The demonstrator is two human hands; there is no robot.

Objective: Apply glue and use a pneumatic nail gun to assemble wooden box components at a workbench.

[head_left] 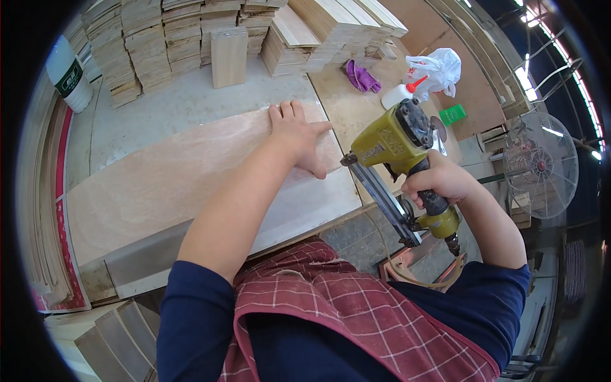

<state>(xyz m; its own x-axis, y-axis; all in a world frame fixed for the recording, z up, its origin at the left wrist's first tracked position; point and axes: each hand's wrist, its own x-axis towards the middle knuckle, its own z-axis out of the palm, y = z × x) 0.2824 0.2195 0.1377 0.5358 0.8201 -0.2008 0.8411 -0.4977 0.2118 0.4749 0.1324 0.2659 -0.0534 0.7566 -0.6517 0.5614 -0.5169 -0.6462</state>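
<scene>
A big flat board [172,178] lies on the table [191,102]. The left hand [298,134] rests flat and open on its far end. The right hand [439,181] grips a yellow nail gun [394,143] beside the board's edge.

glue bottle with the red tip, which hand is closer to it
Right. The right hand grips the yellow nail gun just below the glue bottle. The left hand lies flat on the plywood sheet, farther to the left.
</scene>
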